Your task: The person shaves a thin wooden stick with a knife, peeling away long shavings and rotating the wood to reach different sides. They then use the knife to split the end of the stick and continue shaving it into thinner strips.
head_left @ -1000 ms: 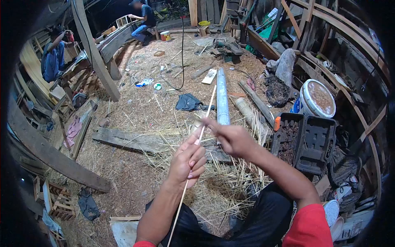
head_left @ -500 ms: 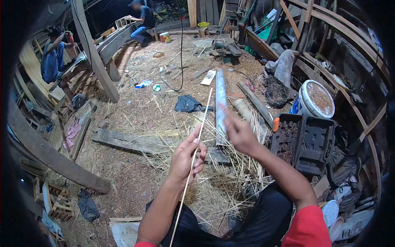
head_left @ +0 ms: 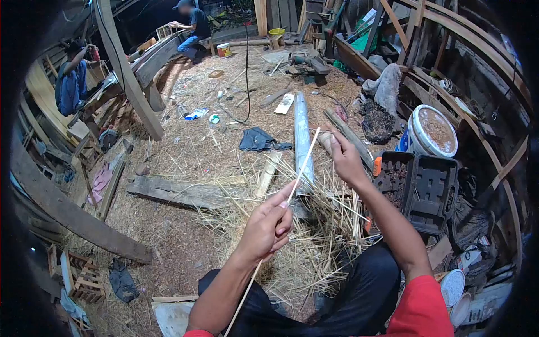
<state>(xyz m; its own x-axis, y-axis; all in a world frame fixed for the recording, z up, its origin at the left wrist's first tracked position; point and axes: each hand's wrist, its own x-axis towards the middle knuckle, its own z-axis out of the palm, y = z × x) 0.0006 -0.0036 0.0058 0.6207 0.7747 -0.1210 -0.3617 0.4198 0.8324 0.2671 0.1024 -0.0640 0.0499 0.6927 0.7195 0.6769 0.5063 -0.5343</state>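
Note:
In my left hand [head_left: 266, 227] is a long, thin bamboo strip [head_left: 304, 163], pinched between thumb and fingers. It slants from below my forearm up to a tip in front of my right hand. My right hand [head_left: 346, 161] is raised just right of that tip, apart from it, with fingers bent together. Whether anything small is between those fingers I cannot make out. Below both hands lies a pile of thin strips and shavings [head_left: 314, 241], partly between my knees.
An open black tool case [head_left: 432, 191] and a white bucket [head_left: 418, 132] stand at the right. A long metal-looking bar [head_left: 303, 123] and a wooden plank [head_left: 174, 192] lie ahead. Wooden posts rise at left. Two people [head_left: 193, 31] sit farther back.
My left hand has moved right and slightly down, tilting the strip further right. My right hand has drawn back rightward and up from its blurred position, and its fingers now point upward.

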